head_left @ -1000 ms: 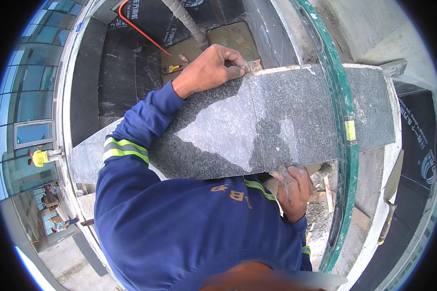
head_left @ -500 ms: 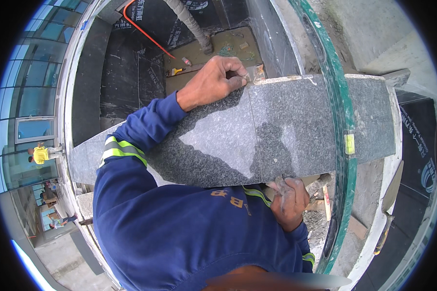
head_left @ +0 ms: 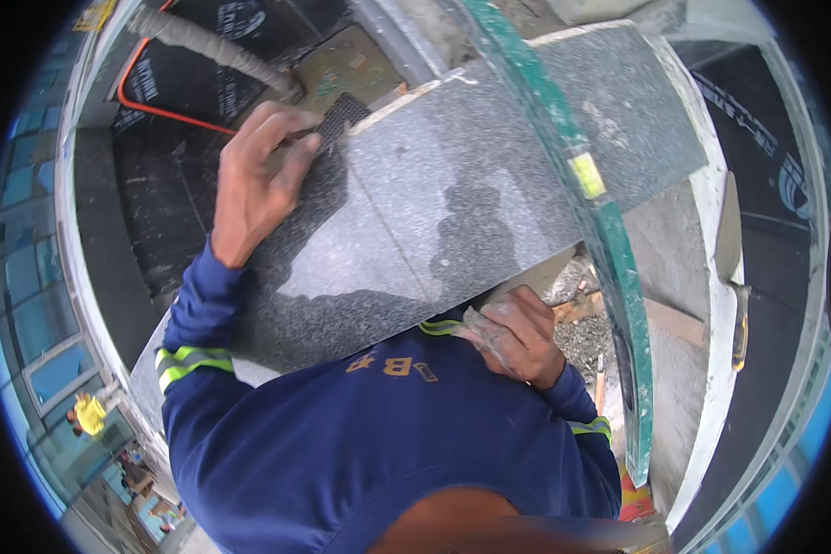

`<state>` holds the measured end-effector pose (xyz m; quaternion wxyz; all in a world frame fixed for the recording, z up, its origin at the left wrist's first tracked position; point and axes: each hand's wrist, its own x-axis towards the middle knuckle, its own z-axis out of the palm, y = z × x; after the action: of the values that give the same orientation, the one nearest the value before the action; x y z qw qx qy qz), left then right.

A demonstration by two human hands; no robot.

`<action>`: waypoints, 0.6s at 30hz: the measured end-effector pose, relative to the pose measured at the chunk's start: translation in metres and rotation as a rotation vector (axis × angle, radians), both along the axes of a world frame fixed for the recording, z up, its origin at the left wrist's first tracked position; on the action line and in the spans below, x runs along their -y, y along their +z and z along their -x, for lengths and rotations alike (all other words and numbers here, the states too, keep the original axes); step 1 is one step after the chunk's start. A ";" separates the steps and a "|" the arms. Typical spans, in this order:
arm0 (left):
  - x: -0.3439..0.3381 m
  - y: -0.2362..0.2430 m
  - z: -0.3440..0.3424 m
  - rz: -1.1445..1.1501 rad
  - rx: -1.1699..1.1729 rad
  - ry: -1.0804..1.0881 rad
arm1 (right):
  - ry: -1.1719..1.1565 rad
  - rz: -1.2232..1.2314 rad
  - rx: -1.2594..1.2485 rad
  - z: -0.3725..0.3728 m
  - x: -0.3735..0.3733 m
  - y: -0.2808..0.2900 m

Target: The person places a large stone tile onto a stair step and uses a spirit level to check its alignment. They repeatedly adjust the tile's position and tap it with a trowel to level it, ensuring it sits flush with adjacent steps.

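Note:
My left hand (head_left: 266, 175) is at the far edge of a grey stone slab (head_left: 388, 194). Its thumb and fingertips pinch a small dark piece with a grid-like texture (head_left: 344, 114), which rests by the slab's rim near a joint. By the slab's near edge, my right hand (head_left: 523, 340) is closed round a crumpled greyish rag or sheet (head_left: 486, 331); its exact kind is unclear. Dark shadows of my body fall over the slab. A long green spirit level (head_left: 563, 138) with a yellow vial lies across the slab, right of both hands.
Beyond the slab is a black-lined pit with a wrapped grey pipe (head_left: 217, 51) and an orange hose (head_left: 180, 113). A trowel (head_left: 731, 240) lies on the white wall edge at right. Gravel (head_left: 582, 346) shows below the slab. A person in yellow (head_left: 90, 414) is far left.
The view has turned, so the slab and level now slant. My left hand's grip looks more upright, and the dark textured piece has come into sight. The right hand still holds the greyish rag or sheet.

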<state>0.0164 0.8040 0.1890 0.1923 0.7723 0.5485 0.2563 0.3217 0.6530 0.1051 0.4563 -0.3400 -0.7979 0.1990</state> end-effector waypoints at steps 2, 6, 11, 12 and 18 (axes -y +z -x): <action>0.016 0.009 -0.006 -0.282 -0.164 -0.189 | -0.034 0.035 -0.001 -0.012 0.006 -0.022; 0.051 0.008 -0.013 -0.043 -0.328 -0.634 | -0.190 0.177 0.007 -0.020 0.022 -0.065; 0.069 -0.012 -0.015 0.178 -0.560 -0.752 | -0.189 0.317 -0.041 -0.031 0.020 -0.083; 0.070 -0.013 -0.015 0.173 -0.568 -0.759 | -0.184 0.343 -0.047 -0.032 0.020 -0.084; 0.072 -0.013 -0.007 0.191 -0.584 -0.807 | -0.264 0.458 -0.097 -0.033 0.012 -0.091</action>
<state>0.0237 0.7319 0.1758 0.1842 0.9412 0.2584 -0.1162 0.3545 0.6413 0.0139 0.4274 -0.5253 -0.6580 0.3292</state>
